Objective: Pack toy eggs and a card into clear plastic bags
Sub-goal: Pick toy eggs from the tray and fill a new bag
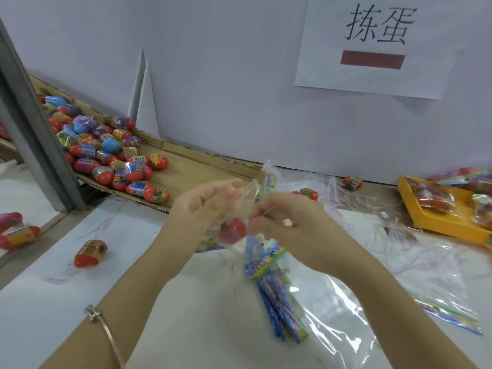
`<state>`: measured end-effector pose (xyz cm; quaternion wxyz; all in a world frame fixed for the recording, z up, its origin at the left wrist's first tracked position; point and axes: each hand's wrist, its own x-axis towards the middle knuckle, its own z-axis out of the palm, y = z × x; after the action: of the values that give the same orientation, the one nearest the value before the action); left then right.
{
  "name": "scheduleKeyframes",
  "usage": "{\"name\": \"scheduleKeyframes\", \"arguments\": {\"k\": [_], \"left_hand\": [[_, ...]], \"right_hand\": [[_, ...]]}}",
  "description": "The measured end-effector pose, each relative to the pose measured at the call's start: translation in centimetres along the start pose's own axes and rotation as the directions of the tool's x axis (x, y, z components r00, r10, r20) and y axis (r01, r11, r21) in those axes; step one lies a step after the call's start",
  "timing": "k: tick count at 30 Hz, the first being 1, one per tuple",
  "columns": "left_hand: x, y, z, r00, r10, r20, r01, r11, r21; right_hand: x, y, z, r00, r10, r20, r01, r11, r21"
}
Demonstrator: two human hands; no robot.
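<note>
Both hands are raised over the white table and hold one clear plastic bag (pixel 257 194) between them. My left hand (pixel 205 202) grips its left side, fingers curled. My right hand (pixel 287 219) pinches its right side. A red toy egg (pixel 232 230) hangs inside the bag below the hands, blurred. A colourful card (pixel 270 179) shows near the bag's top. Under my right wrist lies a stack of blue printed cards (pixel 269 278). Several wrapped toy eggs (pixel 111 153) are heaped on a cardboard sheet at the left.
A loose red egg (pixel 90 253) lies on the table at left, two more (pixel 352 183) near the wall. Empty clear bags (pixel 372 275) spread at right. A yellow tray (pixel 426 209) with packed bags stands far right. A grey metal post (pixel 34 129) rises at left.
</note>
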<state>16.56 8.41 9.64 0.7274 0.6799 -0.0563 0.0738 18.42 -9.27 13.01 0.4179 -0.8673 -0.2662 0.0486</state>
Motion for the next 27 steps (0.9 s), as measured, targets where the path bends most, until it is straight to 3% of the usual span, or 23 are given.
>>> {"name": "scheduleKeyframes", "arguments": {"k": [2,4,7,12,18,27], "left_hand": [[0.1,0.3,-0.7,0.988,-0.082,0.128,0.067,0.991,0.117],[0.0,0.2,-0.9,0.978,-0.126,0.164,0.101,0.983,0.151],[0.0,-0.1,-0.4,0.984,-0.128,0.127,0.113,0.986,0.118],[0.4,-0.8,0.2,0.992,-0.116,-0.046,0.105,0.976,-0.192],[0.4,-1.2,0.3,0.978,-0.140,-0.152,0.120,0.983,-0.138],[0.2,-0.5,0.2,0.987,-0.159,-0.035,0.156,0.985,-0.070]], "right_hand": [[0.2,0.2,-0.9,0.999,0.026,-0.029,-0.019,0.977,0.213],[0.1,0.4,-1.8,1.000,0.010,-0.022,-0.003,0.955,0.296],[0.0,0.4,-2.4,1.000,0.018,-0.002,-0.016,0.940,0.341],[-0.2,0.7,-3.0,0.992,0.032,0.119,-0.076,0.918,0.389],[-0.4,0.6,-3.2,0.994,0.024,0.106,-0.072,0.876,0.478],[-0.4,0.8,-2.9,0.984,-0.013,0.175,-0.084,0.841,0.535]]}}
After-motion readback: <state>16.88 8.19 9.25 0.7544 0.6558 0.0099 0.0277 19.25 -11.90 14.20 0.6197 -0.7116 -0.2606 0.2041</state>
